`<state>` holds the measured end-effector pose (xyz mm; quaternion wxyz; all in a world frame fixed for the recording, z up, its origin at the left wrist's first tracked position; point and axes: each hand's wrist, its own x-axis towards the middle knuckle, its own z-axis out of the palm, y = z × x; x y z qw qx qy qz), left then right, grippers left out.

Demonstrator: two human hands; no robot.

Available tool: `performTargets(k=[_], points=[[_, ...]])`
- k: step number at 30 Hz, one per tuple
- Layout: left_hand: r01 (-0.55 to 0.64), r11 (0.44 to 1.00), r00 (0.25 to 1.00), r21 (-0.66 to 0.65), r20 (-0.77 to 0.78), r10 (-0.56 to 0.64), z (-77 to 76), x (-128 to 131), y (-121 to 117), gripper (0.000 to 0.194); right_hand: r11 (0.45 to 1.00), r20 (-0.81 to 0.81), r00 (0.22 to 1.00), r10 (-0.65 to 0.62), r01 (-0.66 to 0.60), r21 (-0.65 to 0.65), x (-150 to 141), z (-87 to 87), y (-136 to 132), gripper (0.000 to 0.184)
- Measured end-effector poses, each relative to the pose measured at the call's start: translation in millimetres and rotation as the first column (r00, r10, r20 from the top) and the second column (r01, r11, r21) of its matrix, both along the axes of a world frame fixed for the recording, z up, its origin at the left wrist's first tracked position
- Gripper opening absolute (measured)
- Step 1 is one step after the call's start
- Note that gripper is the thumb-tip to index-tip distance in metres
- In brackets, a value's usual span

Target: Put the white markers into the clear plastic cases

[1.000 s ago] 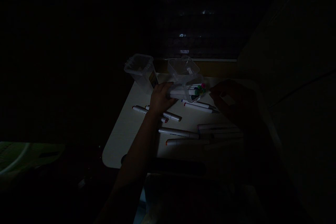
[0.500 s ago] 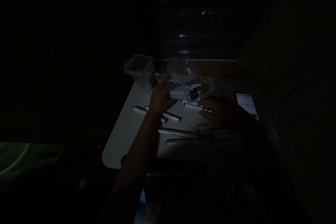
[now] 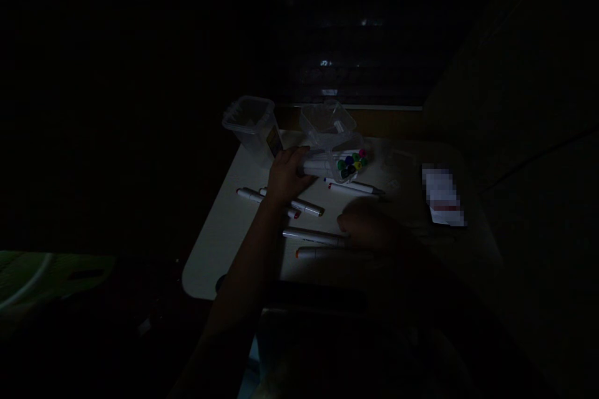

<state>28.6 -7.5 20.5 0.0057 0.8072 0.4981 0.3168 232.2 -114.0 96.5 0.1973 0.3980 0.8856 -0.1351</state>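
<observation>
The light is very dim. My left hand [image 3: 286, 176] is closed round the rear end of a clear plastic marker case [image 3: 333, 171] lying on its side. White markers fill it, and their green, blue, yellow, black and pink ends [image 3: 352, 164] face right. My right hand [image 3: 367, 227] is low over the table, fingers curled down beside the right end of a white marker [image 3: 311, 236]; whatever is under the fingers is hidden. Below it lies an orange-ended marker [image 3: 322, 253]. Two markers [image 3: 353, 188] lie just in front of the case, and two crossed markers [image 3: 306, 207] lie by my left wrist.
An open clear plastic container [image 3: 255, 131] stands at the table's back left. The case's open clear lid [image 3: 327, 120] rises behind the case. A lit phone [image 3: 442, 194] rests on the right of the pale table [image 3: 208, 265]. A dark long object [image 3: 318, 294] lies along the front edge.
My right hand has moved from the red-ended marker near the case down toward me, over the markers at the right. That marker now lies uncovered. My left hand stays on the case.
</observation>
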Motion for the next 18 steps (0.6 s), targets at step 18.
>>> performTargets(k=[18], points=[[0.018,0.999,1.0,0.028,0.02,-0.018,-2.3,-1,1,0.068,0.989,-0.083,0.99,-0.116,0.123,0.079,3,-0.8,10,0.028]])
